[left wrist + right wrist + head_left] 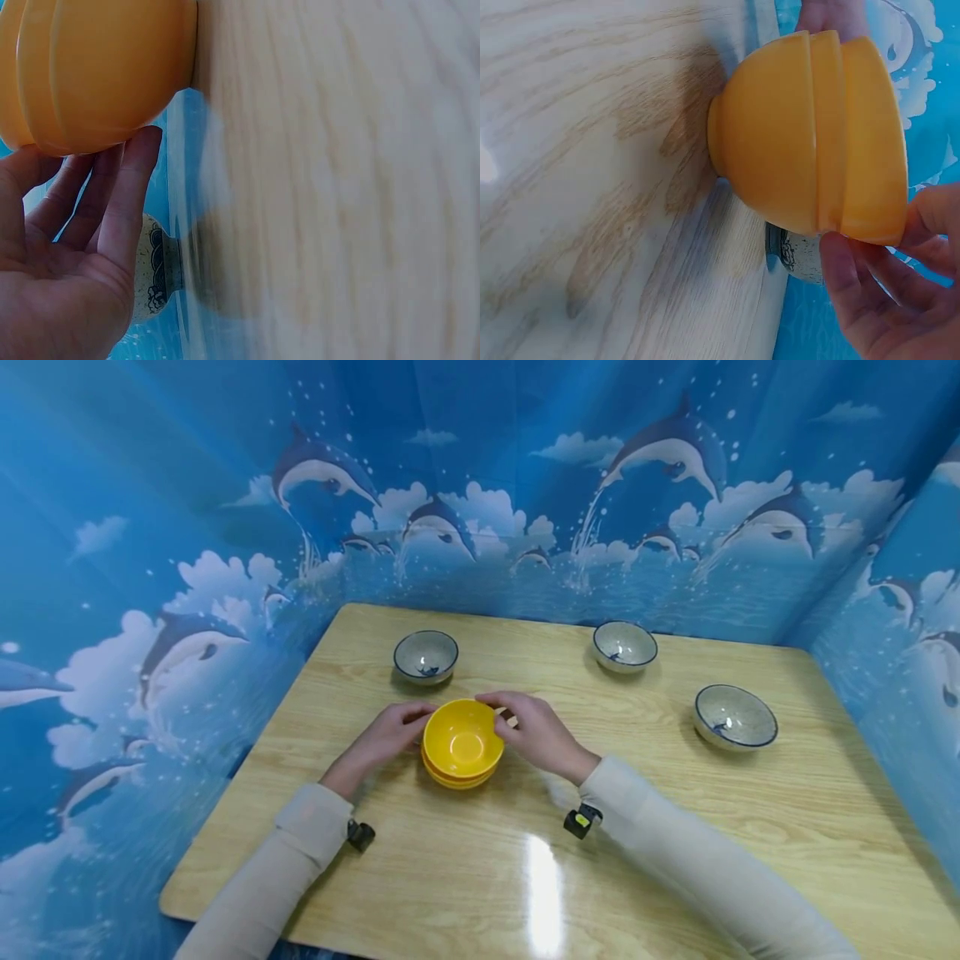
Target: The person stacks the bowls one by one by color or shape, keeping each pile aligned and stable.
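Note:
Three yellow bowls (463, 745) stand nested in a stack on the table, left of its middle. From the right, my right hand (538, 737) pinches the rim of the top bowl (874, 142), thumb at the edge and fingers against its outer side. That top bowl sits slightly tilted over the lower bowls (772, 135). On the other side, my left hand (388, 735) touches the stack, its fingers (135, 172) mostly straight along the bowls' outer wall. Just behind the stack is a grey bowl (426, 657) with a dark blue rim.
Two more grey, blue-rimmed bowls stand apart on the wooden table (420, 877): one at the back edge (625, 647), another farther right (735, 718). A blue dolphin-print curtain (480, 485) hangs behind the table and along its sides.

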`<state>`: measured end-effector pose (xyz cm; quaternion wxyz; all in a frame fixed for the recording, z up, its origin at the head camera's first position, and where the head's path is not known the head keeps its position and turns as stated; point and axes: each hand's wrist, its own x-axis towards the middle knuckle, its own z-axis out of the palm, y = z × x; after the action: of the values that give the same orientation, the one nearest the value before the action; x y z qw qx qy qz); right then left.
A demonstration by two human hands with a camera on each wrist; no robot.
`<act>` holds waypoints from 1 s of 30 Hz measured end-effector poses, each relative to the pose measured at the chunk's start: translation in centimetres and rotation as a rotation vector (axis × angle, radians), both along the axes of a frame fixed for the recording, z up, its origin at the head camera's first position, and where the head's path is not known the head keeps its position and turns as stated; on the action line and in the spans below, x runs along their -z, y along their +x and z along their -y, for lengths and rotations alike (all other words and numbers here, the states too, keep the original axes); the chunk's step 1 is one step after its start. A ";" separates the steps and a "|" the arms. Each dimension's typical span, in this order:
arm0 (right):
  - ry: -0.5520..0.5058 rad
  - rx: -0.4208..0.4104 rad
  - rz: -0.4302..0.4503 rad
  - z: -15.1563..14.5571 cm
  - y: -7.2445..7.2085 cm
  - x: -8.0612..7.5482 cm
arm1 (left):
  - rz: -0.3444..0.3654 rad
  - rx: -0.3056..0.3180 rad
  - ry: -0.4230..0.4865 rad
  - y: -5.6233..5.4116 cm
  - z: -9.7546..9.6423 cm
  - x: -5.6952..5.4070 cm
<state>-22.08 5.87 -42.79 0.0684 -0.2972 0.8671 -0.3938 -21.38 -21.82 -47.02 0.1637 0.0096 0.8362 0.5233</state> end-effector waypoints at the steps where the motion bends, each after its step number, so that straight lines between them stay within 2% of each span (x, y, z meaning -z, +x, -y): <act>1: 0.009 -0.001 -0.018 0.0 0.0 0.1 | 0.001 0.003 0.004 0.0 0.0 0.0; 8: 0.065 -0.022 -0.088 0.1 0.0 0.5 | 0.020 0.007 0.018 0.1 -0.1 -0.1; 17: 0.079 -0.027 -0.088 0.4 0.1 0.5 | 0.053 0.009 0.042 -0.2 0.1 0.0; 23: 0.088 -0.022 -0.082 0.6 0.1 0.6 | 0.053 0.014 0.034 0.1 0.2 -0.1; 30: 0.113 -0.021 -0.087 0.7 0.1 0.6 | 0.076 0.008 0.072 0.2 0.3 -0.3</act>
<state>-22.02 5.12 -43.41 0.0517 -0.3188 0.8869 -0.3301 -21.16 -22.07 -46.72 0.1969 -0.0009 0.8099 0.5525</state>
